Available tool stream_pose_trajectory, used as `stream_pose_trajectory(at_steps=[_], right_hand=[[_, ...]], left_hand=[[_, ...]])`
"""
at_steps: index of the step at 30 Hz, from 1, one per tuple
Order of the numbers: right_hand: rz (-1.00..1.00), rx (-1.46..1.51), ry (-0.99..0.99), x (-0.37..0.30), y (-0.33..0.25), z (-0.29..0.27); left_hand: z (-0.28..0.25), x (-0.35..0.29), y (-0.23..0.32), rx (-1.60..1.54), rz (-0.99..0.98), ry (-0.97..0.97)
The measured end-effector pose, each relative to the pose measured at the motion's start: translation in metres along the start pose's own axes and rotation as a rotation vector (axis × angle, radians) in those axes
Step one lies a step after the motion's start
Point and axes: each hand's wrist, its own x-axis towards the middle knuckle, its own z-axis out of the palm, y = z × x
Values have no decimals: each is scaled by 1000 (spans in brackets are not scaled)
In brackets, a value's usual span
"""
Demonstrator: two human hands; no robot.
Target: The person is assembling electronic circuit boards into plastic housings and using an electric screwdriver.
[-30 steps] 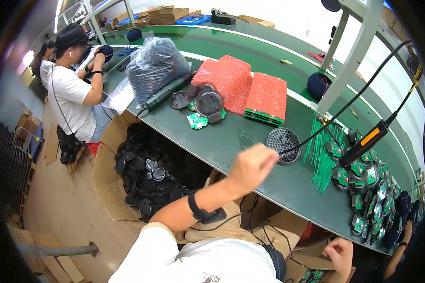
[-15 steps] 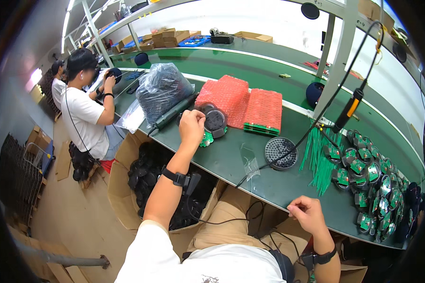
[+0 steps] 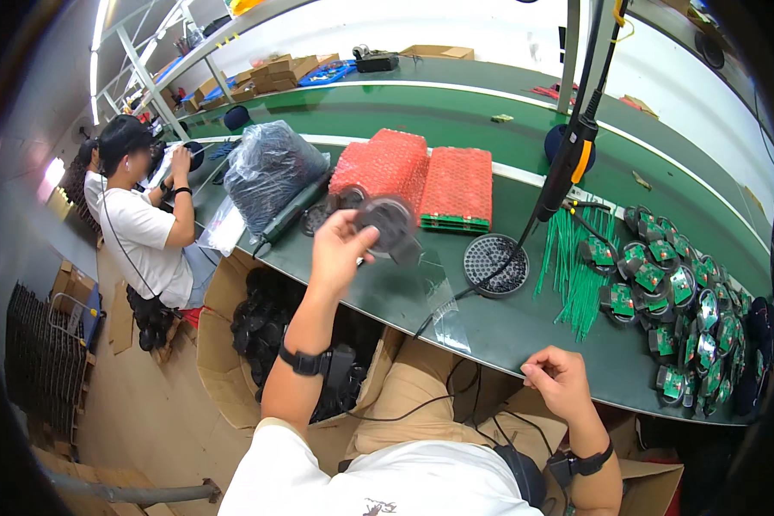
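Observation:
My left hand (image 3: pixel 337 249) is raised above the green bench (image 3: pixel 456 318) and grips a round black disc-shaped part (image 3: pixel 389 224) by its edge. My right hand (image 3: pixel 559 378) rests at the bench's front edge with its fingers curled and pinched together; whether it holds anything is hidden. A hanging black and orange power screwdriver (image 3: pixel 568 172) dangles over a round black perforated grille (image 3: pixel 493 265) between the two hands. A clear plastic bag (image 3: pixel 447 318) lies on the bench in front of me.
Two red bubble-wrap stacks (image 3: pixel 421 172) and a grey bag of black parts (image 3: pixel 267 168) lie at the back left. Green cable ties (image 3: pixel 576 267) and several green circuit-board assemblies (image 3: pixel 679 310) fill the right. A cardboard box of black parts (image 3: pixel 267 327) stands below. A seated person (image 3: pixel 142 224) works at left.
My left hand has lifted the black disc part off the bench and drawn it toward me. The view has shifted, and my right hand stays at the front edge.

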Motion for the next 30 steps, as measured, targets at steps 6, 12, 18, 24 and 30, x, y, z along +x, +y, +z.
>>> stream_pose_trajectory(at_steps=[6,12,18,24,30], right_hand=[[69,227,61,-1,-6,5],[35,338,256,4,-11,9],[61,121,295,9,-3,-2],[-2,-240,412,12,0,-5],[-169,-445,442,12,1,-4]], left_hand=[[81,-90,12,-34,-328,-485],[135,-113,-8,44,-370,-712],[97,-92,-22,660,436,-230],[-7,-13,-43,1490,291,375],[-37,3,-53,1204,262,220]])
